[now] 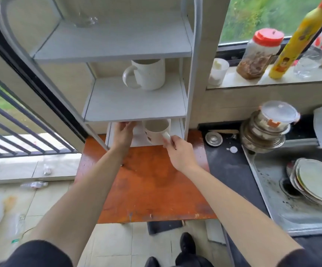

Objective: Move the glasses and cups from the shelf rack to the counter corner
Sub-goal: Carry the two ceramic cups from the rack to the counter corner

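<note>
A white shelf rack (137, 110) stands at the back of an orange-brown table (152, 185). A clear glass (86, 21) sits on its top shelf and a plain white mug (148, 74) on the middle shelf. On the bottom shelf stands a patterned white cup (155, 132). My right hand (177, 151) pinches that cup's handle. My left hand (122, 134) reaches under the middle shelf just left of the cup, fingers spread, its fingertips hidden by the shelf edge.
To the right lies a dark counter (225, 166) with a metal lid (213, 139), stacked pots (262, 135) and a steel sink (295, 201) holding plates (318, 180). Jars and a yellow bottle (295, 41) line the windowsill. A railing and doorway are at left.
</note>
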